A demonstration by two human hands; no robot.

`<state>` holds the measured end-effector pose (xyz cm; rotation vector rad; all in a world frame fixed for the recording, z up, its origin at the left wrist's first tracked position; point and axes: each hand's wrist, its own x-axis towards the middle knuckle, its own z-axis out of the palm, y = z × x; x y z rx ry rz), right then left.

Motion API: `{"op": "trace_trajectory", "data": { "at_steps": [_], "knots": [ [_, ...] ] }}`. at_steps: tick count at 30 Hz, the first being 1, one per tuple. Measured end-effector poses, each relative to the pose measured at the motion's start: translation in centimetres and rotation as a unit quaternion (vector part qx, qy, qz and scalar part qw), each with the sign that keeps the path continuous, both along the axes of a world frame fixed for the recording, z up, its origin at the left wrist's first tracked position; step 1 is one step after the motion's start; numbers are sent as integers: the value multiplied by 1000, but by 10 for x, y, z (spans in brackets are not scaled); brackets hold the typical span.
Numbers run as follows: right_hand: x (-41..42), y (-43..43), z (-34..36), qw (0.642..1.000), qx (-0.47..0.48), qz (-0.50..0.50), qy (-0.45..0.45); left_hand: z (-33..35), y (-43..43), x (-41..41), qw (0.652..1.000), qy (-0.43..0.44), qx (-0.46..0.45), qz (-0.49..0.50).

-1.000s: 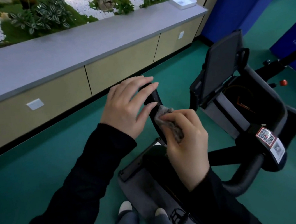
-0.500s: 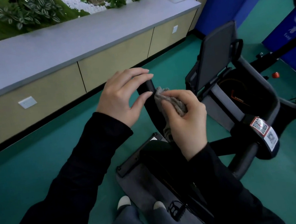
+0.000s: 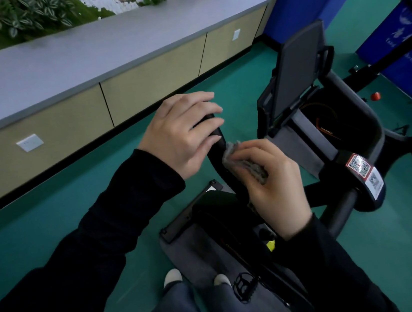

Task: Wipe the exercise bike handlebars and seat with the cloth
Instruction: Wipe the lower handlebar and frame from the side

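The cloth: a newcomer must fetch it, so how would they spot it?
Find the black exercise bike on the green floor, then its near handlebar rising at centre. The right hand pinches the cloth against that bar: a crumpled, fuzzy grey wad, the only soft thing among black parts.

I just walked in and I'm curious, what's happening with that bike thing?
A person is cleaning an exercise bike. Their right hand pinches a small grey cloth and presses it against the black handlebar. Their left hand rests over the end of the same bar, fingers mostly straight. The bike's dark screen stands just beyond the hands. The seat can't be clearly made out from here.
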<state>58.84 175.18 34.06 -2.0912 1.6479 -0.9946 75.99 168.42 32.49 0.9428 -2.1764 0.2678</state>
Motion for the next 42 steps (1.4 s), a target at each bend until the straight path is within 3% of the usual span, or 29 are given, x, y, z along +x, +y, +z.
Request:
{"op": "trace_trajectory", "data": {
  "at_steps": [8,11,15,19,22,26,29,31,34,38,42],
  "knots": [
    [4,7,-1,991,-41,91,87,0,-1,0,998,35,47,-17],
    [-11,6,4,991,-2,100,88,0,0,1,998,37,45,-19],
    [-25,-2,12,995,100,24,11,0,2,0,998,47,47,-13],
    [-22,-22,4,971,212,-51,-99,0,3,-2,997,51,50,-11],
    [-18,-37,3,941,287,-43,-174,0,3,-2,997,50,50,-10],
    [-16,-45,1,931,330,-21,-151,-3,5,-5,997,62,50,-2],
    [-22,-44,2,886,407,-4,-221,-4,6,-6,996,70,49,5],
    [-31,-43,5,879,430,12,-205,-4,5,-6,996,70,49,2],
    [-39,-40,8,900,416,23,-127,-4,5,-6,996,70,48,0],
    [-30,-32,5,963,269,3,25,-2,9,-9,998,45,22,22],
    [-24,-13,10,986,153,-17,68,-3,10,-15,1000,-7,12,6]
  ]
}}
